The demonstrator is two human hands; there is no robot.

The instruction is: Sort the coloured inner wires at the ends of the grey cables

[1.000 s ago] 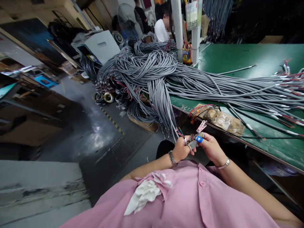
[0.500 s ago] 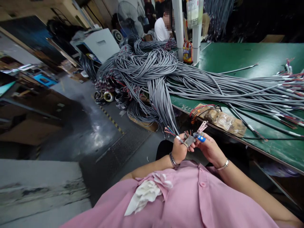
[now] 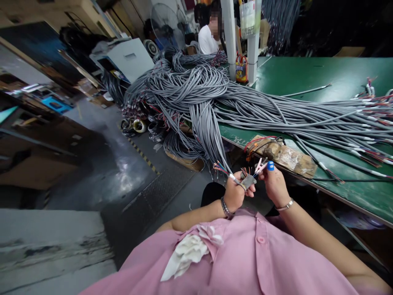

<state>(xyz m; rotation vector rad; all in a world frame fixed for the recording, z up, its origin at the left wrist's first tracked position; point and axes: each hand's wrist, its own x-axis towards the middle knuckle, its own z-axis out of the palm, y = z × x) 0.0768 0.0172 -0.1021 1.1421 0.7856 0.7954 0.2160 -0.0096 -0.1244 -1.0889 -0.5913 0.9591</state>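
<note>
My left hand (image 3: 236, 194) is closed around the end of a grey cable (image 3: 234, 179) with a white band on it. Coloured wires (image 3: 220, 167) fan out to its left, and bare copper strands (image 3: 245, 171) stick up by the thumb. A flat grey piece (image 3: 248, 182), apparently a thumb covering, presses over the wires. My right hand (image 3: 275, 188), with a blue cover (image 3: 270, 166) on the thumb, pinches a pink peg-like clip (image 3: 260, 167). The clip's tip is close to the wires; whether it grips one cannot be told.
Many grey cables (image 3: 196, 86) lie heaped across the green table (image 3: 307, 73) and hang over its edge. A tape-wrapped wooden block (image 3: 285, 155) sits at the near edge. White posts (image 3: 229, 41) rise behind. A person in white (image 3: 208, 39) sits at the back.
My right hand has moved right and slightly up, away from my left, carrying the pink clip, which has turned. My left hand stays nearly in place with the cable.
</note>
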